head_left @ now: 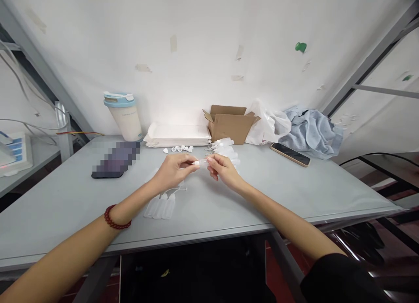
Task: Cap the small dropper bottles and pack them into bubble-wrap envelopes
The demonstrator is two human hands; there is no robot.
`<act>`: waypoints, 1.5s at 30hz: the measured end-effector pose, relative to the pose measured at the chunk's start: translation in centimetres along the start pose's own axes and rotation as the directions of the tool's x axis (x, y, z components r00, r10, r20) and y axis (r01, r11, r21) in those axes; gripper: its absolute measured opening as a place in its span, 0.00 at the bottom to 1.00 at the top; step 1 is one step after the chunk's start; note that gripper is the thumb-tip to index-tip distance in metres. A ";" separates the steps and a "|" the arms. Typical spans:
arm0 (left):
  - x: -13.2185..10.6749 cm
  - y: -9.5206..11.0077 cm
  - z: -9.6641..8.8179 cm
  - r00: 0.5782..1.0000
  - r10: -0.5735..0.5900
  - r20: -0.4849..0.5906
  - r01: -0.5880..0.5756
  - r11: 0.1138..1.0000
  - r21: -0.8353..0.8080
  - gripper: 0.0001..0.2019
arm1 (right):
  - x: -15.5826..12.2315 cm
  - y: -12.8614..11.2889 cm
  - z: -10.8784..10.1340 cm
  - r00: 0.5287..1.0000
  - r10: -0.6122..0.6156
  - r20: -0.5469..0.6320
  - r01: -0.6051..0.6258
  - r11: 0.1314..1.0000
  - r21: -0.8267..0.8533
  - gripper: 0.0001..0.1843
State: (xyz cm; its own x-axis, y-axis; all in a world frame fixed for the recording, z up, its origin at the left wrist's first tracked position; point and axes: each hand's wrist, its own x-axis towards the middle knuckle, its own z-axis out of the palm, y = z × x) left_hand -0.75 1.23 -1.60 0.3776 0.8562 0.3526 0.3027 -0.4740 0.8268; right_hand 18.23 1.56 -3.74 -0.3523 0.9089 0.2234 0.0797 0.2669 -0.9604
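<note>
Left hand (170, 170) near caps (186, 149), apparently

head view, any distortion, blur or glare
In the head view, the cup leans outward, likely wide-angle distortion; blocky pixels cover the dark item; the small piece between the fingers looks pale, indistinct; no strong glare on the tabletop.

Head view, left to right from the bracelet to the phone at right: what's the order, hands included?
Dark red beaded bracelet, left hand, small translucent piece held between both hands, right hand, phone with black screen and tan edge. Overlapping items left out.
</note>
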 end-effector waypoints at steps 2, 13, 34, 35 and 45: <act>-0.1 -0.1 0.2 0.998 0.057 -0.020 -0.055 0.997 0.057 0.11 | 0.2 0.1 0.0 1.000 0.024 0.000 -0.024 0.996 0.083 0.18; 0.3 0.4 -0.1 0.972 -0.181 0.151 0.208 0.960 -0.189 0.18 | -0.4 -0.3 -0.2 0.978 -0.206 -0.033 0.196 0.960 -0.199 0.15; -0.6 0.4 0.9 0.973 0.216 0.080 -0.230 0.885 0.405 0.13 | -0.1 -1.1 0.1 0.991 0.132 0.023 -0.134 0.981 0.144 0.24; -0.6 0.5 0.9 0.985 0.151 0.078 -0.170 0.912 0.373 0.14 | -0.1 -1.0 0.1 0.995 0.099 0.005 -0.099 0.987 0.126 0.23; -0.2 1.4 -0.1 0.939 -0.238 0.247 0.238 0.971 0.029 0.22 | -0.5 -0.8 -0.1 0.929 -0.367 0.053 0.344 0.802 -0.488 0.16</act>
State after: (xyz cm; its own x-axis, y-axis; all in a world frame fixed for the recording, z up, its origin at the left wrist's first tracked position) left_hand -0.49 0.38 -0.47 0.4990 0.8662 0.0259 0.4094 -0.2620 0.8739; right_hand 18.48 0.94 -3.08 -0.4056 0.7294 0.5509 0.3979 0.6835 -0.6120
